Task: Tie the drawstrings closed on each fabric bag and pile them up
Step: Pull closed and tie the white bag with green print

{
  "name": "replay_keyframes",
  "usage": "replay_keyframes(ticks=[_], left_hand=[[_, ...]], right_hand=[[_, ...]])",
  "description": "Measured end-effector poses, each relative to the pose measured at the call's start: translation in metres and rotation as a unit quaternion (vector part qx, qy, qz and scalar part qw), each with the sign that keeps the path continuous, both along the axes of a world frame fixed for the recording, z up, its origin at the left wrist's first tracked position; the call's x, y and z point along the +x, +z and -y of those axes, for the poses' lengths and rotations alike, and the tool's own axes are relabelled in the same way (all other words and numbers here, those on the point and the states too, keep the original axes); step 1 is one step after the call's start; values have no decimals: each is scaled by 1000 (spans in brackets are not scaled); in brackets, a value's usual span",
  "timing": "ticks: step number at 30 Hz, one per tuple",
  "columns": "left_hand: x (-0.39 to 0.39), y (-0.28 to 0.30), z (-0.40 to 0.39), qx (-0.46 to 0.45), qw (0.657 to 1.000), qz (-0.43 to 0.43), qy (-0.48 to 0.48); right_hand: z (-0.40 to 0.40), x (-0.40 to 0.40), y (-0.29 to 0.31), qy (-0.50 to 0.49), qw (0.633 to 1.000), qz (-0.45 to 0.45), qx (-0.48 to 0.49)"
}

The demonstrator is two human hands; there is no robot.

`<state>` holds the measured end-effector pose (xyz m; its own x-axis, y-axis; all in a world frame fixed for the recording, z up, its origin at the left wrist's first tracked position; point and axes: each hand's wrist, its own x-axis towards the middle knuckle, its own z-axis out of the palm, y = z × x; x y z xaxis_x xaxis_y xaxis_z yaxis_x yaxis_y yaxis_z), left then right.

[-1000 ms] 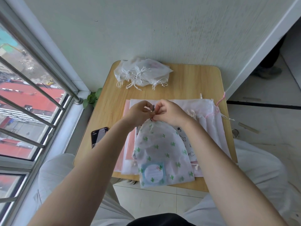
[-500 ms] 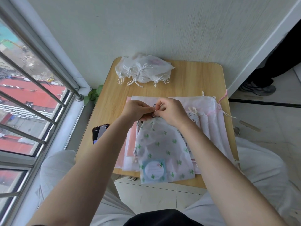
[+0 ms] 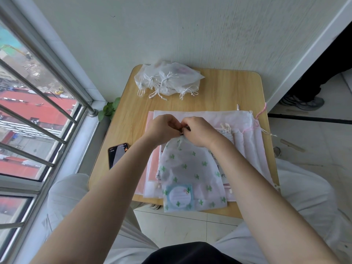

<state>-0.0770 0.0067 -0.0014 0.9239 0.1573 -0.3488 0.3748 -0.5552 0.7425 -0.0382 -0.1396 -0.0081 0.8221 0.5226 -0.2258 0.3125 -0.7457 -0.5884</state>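
Both forearms reach forward over the table and meet at the gathered neck of the cactus-print bag; the left hand has its fingers curled inward, pinching the drawstring at the neck; the right hand mirrors it, knuckles up, fingers curled onto the same cord; the fingertips of the two hands touch. The bag hangs back from the grip toward the person, lying on a stack of flat bags that spreads beneath and to the right of the hands; its near end passes the table edge. Beyond the grip, near the wall, sits a pile of tied white bags, well apart from the hands; their number cannot be told. Left of the left wrist lies one phone; one green plant shows by the window rail. The knot itself is hidden by the fingers.
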Motion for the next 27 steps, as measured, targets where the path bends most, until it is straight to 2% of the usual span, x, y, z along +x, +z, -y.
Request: replay_keyframes(ticks=[3, 5, 8, 10, 12, 15, 18, 22, 25, 27], left_hand=[[1, 1, -1, 58, 997, 26, -40], [0, 1, -1, 94, 992, 55, -62], [-5, -6, -1, 150, 977, 129, -85], [-7, -13, -2, 187, 959, 196, -84], [-9, -14, -2, 201, 955, 200, -88], [-12, -12, 1, 173, 972, 141, -76], [-13, -11, 4, 136, 981, 129, -49], [-8, -13, 5, 175, 977, 117, -24], [-3, -10, 7, 190, 979, 58, -34], [1, -5, 7, 146, 989, 5, -31]], right_hand=[[1, 8, -4, -9, 994, -107, 26], [2, 12, -9, -42, 973, -214, 80], [6, 12, -15, -122, 900, -362, 209], [8, 12, -17, -156, 861, -415, 250], [8, 12, -21, -174, 845, -431, 266], [8, 13, -25, -192, 836, -433, 276], [9, 11, -24, -178, 843, -422, 282], [11, 9, -22, -140, 857, -409, 280], [13, 8, -21, -121, 863, -405, 277], [15, 8, -20, -131, 873, -382, 274]])
